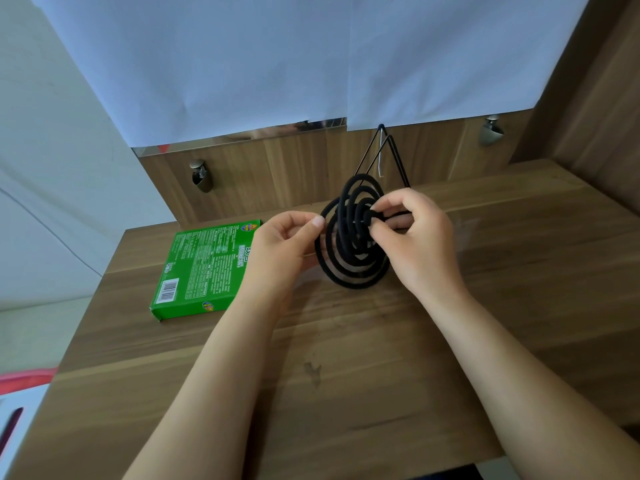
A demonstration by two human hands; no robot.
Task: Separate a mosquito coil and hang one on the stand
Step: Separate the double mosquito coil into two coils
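my left hand pinches the outer ring of the black mosquito coils between thumb and curled fingers. my right hand pinches the middle of the spiral with thumb and fingertips, the other fingers curled behind it. the coils stand on edge between my hands, above the wooden table. they're partly sprung apart, one spiral tilted out from the other, yet nested together. the black wire stand rises just behind them at the back of the table, against the wood panel, with nothing on it. a green coil box lies flat on the table to the left, near my left wrist.
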